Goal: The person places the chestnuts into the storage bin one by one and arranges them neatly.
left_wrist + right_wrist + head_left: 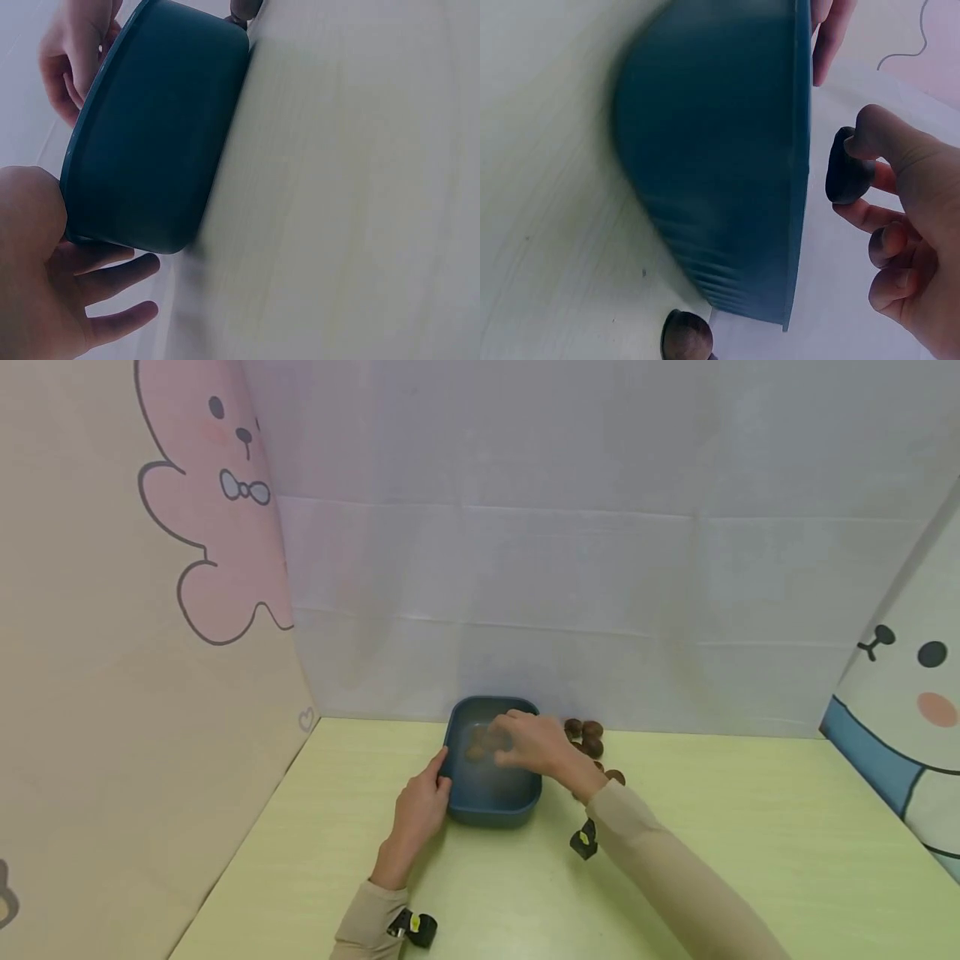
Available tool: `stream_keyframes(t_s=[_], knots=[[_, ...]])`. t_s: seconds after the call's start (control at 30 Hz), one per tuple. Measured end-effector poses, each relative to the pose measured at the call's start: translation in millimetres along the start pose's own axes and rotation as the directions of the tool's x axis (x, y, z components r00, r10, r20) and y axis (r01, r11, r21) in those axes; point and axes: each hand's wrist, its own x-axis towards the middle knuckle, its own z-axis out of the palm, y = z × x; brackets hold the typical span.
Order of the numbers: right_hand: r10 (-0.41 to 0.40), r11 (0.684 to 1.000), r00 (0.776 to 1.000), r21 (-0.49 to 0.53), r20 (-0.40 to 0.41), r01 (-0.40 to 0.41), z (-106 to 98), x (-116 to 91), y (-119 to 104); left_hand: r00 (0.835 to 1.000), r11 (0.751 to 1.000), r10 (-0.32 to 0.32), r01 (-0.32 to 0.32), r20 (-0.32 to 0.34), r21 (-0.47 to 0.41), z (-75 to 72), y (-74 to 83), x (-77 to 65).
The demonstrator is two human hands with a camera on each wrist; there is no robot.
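A dark blue-green rectangular plastic box stands on the pale table by the back wall, with a few brown chestnuts in it. My right hand is over the box's opening. Thumb and fingertips pinch a dark chestnut, which shows beside the rim in the right wrist view. Along the outside of the box's left wall lies my left hand, its index finger straight at the rim. In the left wrist view its other fingers are extended and spread, and the thumb touches the box.
Several more chestnuts lie on the table to the right of the box, partly behind my right wrist. A white sheet rises directly behind the box. Cartoon-printed panels stand at the left and right.
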Motion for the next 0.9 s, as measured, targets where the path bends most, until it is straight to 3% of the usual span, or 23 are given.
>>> stream_keyframes(t_s=[0.47, 0.9], knots=[[-0.025, 0.997, 0.994, -0.064, 0.109, 0.032, 8, 32, -19, 1.000, 1.000, 0.002, -0.002, 0.002, -0.007, 0.0, -1.6, -0.7], [-0.019, 0.987, 0.968, -0.149, 0.248, 0.057, 30, 51, -25, 1.000, 0.999, 0.020, -0.020, 0.011, -0.027, -2.2, 0.0, -2.7]])
